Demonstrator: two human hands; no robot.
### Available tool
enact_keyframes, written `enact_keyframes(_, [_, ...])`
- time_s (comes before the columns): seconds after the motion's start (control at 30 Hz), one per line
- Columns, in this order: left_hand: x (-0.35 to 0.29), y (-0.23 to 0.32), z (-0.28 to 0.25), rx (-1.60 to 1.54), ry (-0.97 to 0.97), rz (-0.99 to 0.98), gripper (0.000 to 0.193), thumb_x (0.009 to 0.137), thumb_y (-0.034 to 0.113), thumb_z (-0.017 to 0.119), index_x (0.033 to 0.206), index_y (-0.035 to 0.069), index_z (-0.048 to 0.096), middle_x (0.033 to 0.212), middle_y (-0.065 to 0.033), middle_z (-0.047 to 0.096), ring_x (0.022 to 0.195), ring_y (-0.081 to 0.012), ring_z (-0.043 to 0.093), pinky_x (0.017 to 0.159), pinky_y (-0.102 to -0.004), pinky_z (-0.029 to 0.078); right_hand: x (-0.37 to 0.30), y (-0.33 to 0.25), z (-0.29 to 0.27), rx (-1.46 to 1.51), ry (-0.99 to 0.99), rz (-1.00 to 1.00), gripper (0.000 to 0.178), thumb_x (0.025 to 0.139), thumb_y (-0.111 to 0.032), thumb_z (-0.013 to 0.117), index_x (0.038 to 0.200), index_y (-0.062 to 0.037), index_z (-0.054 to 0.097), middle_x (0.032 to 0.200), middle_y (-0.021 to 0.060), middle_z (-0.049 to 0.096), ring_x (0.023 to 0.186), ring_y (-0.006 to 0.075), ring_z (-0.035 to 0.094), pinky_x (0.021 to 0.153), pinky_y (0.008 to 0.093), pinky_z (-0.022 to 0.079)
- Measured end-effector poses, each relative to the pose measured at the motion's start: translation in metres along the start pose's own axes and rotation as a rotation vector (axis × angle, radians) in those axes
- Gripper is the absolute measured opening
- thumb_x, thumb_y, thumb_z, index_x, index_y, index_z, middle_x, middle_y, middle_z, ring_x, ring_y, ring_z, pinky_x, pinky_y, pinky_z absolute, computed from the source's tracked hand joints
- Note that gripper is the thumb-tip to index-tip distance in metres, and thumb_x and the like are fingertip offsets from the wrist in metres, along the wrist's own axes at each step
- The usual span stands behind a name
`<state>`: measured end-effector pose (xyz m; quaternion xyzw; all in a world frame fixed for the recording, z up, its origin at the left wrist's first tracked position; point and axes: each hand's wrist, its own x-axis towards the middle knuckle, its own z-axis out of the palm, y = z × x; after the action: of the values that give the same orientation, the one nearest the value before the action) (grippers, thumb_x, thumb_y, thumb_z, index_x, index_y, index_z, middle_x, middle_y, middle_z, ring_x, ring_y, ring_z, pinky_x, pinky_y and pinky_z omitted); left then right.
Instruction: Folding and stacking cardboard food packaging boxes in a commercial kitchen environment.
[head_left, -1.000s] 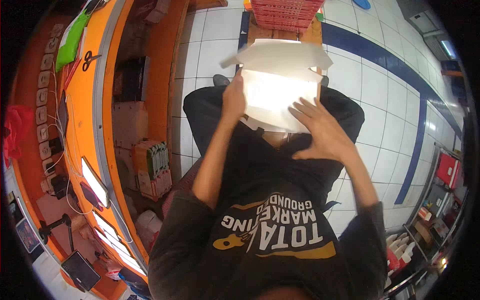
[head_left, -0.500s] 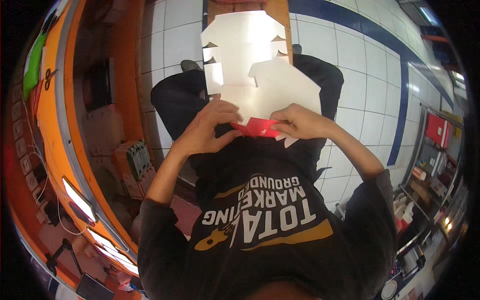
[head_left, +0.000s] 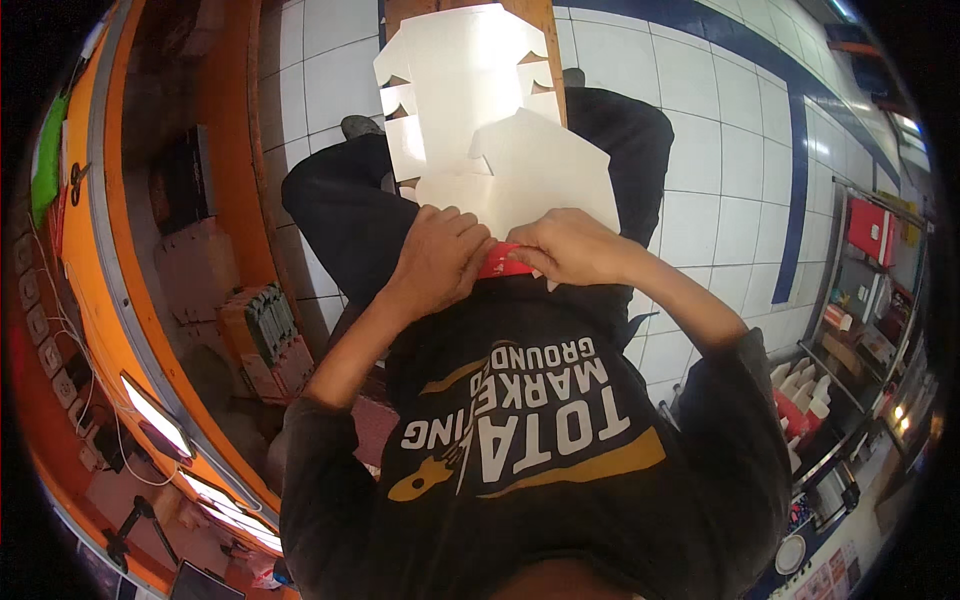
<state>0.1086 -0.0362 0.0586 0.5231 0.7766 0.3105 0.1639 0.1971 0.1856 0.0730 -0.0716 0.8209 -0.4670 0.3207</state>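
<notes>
Both hands (head_left: 440,258) on wht/red box (head_left: 525,170)

in the grip, the red flap (head_left: 497,263) is of smooth card, and just beyond the grip the white cardboard sheet (head_left: 460,65) looks smooth and glossy, with a bright reflection on its far part. under this sheet, ahead of the grip, the bench (head_left: 535,12) looks like wood, while the shirt (head_left: 560,520) on the near side and the trousers (head_left: 335,195) on both sides are of matt, dark cloth. to the right of the grip, the floor tiles (head_left: 690,235) look hard, smooth and a little shiny.
</notes>
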Motion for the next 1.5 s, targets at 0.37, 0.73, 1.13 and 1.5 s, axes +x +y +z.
enact_keyframes(0.37, [0.003,0.016,-0.016,-0.002,0.075,-0.05,0.015,0.086,0.005,0.067,0.077,0.005,0.055,0.073,-0.0102,0.051,0.074,-0.0304,0.051,0.074,-0.0415,0.038,-0.011,-0.022,-0.023,-0.138,0.361,0.052,0.017,0.078,-0.01,0.079,0.081,0.0003,0.066,0.077,0.0157,0.069,0.076,0.0363,0.067,0.068,0.0413,0.053])
enact_keyframes(0.73, [0.049,0.033,-0.071,0.147,0.226,-0.043,0.01,0.082,0.007,0.068,0.082,0.005,0.059,0.077,-0.0099,0.055,0.077,-0.0323,0.055,0.072,-0.0434,0.039,0.0,-0.069,-0.067,-0.406,0.635,-0.467,0.031,0.081,-0.014,0.068,0.108,-0.0014,0.059,0.096,0.0101,0.066,0.091,0.0326,0.066,0.073,0.0403,0.055])
enact_keyframes(1.13, [0.152,0.047,-0.244,0.482,0.239,0.228,0.03,0.081,-0.004,0.069,0.11,0.0,0.065,0.108,-0.0145,0.069,0.095,-0.0348,0.063,0.084,-0.0421,0.052,0.048,-0.094,-0.247,-0.889,1.431,-0.59,0.037,0.087,-0.023,0.067,0.119,-0.0044,0.063,0.116,0.0168,0.067,0.106,0.0307,0.066,0.087,0.0419,0.054])
enact_keyframes(1.5, [0.308,-0.026,-0.232,0.449,0.185,0.165,0.03,0.094,0.006,0.061,0.123,0.001,0.06,0.098,-0.026,0.068,0.092,-0.0457,0.065,0.08,-0.0463,0.052,0.116,-0.026,-0.38,0.19,0.786,-0.018,0.043,0.092,-0.037,0.064,0.101,0.0043,0.071,0.091,0.0175,0.074,0.078,0.0219,0.076,0.067,0.0307,0.063])
